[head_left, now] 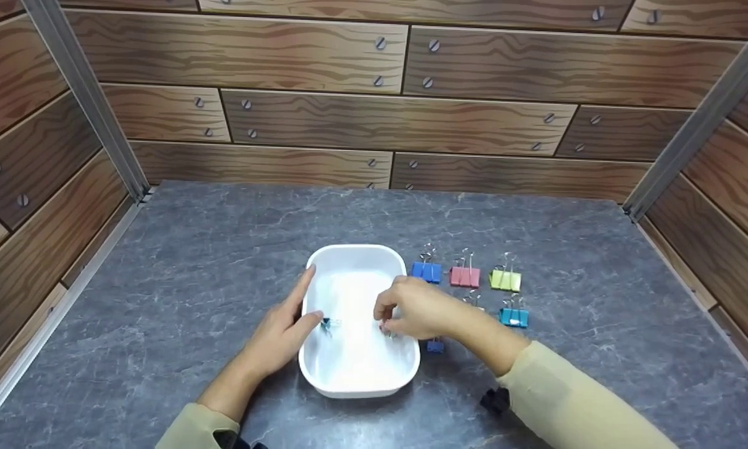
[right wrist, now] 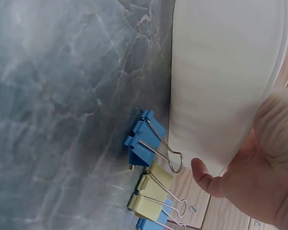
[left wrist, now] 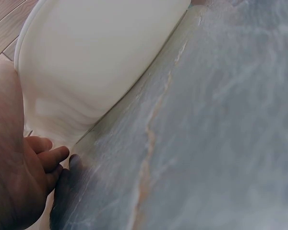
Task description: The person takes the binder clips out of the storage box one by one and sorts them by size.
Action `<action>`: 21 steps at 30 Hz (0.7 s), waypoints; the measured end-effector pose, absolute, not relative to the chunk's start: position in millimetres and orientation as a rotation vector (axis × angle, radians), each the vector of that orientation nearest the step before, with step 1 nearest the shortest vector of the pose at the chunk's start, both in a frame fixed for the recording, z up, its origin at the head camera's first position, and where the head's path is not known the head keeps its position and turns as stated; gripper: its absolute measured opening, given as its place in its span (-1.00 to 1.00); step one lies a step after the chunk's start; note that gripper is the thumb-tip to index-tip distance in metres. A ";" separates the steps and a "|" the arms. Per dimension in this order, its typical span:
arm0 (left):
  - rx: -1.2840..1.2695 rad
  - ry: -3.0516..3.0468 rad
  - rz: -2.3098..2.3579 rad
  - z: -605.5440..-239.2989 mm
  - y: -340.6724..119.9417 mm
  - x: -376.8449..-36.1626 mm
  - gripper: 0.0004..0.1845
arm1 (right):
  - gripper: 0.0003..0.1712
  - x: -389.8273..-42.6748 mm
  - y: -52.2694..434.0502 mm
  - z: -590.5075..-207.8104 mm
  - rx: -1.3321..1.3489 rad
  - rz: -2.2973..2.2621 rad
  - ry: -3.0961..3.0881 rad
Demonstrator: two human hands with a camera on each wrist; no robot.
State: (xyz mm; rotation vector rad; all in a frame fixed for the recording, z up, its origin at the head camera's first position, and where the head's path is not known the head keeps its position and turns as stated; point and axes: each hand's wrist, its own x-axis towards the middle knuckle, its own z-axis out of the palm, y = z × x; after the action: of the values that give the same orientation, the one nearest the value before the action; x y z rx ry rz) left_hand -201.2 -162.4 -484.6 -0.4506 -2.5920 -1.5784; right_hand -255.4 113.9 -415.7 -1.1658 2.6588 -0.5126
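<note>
A white plastic tub (head_left: 360, 390) stands on the table, and my left hand (head_left: 278, 340) holds its left side, thumb over the rim and fingers along the outer wall. My right hand (head_left: 418, 305) reaches over the opposite rim, fingertips curled down inside. A small pink binder clip (head_left: 383, 326) shows at those fingertips, pinched between thumb and fingers and mostly hidden by them. Beside my left thumb, a dark teal binder clip (head_left: 326, 323) lies in the tub. In the right wrist view, a blue binder clip (right wrist: 146, 141) sits near the tub's outer wall.
Right of the tub stand more binder clips: blue (head_left: 426, 272), pink (head_left: 465, 277), yellow-green (head_left: 506, 280), teal (head_left: 514, 317) and a small blue one (head_left: 435, 345). My right arm partly covers another. Wood-patterned panels (head_left: 324, 118) border the grey marbled table (head_left: 180, 299).
</note>
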 end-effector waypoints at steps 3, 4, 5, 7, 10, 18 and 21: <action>-0.437 -2.605 -1.581 -484.0 -162.0 -200.6 -0.21 | -0.95 -254.9 116.6 -419.0 -1.178 -0.617 2.658; -0.429 -2.611 -1.587 -483.8 -161.9 -200.4 -0.21 | -0.96 -254.5 117.5 -420.0 -1.181 -0.654 2.655; -0.422 -2.615 -1.594 -483.4 -161.7 -200.1 -0.21 | -0.97 -254.4 118.4 -421.0 -1.185 -0.690 2.653; -0.412 -2.621 -1.606 -482.9 -161.3 -199.6 -0.21 | -0.95 -254.2 119.8 -423.0 -1.184 -0.741 2.652; -0.403 -2.620 -1.614 -482.2 -160.9 -199.0 -0.21 | -0.92 -254.2 120.8 -425.0 -1.182 -0.796 2.651; -0.406 -2.610 -1.590 -483.4 -160.7 -200.0 -0.21 | -0.87 -252.5 122.6 -427.3 -1.169 -1.008 2.619; -0.402 -2.612 -1.584 -483.6 -161.0 -199.8 -0.20 | -0.87 -250.7 122.8 -425.6 -1.139 -1.109 2.605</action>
State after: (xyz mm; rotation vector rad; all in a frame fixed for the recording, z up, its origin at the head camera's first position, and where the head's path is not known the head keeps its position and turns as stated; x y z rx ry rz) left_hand -199.8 -161.0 -483.6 -0.4019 -2.6120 -1.5841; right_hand -250.7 122.8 -425.6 -1.1392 2.6049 -1.1092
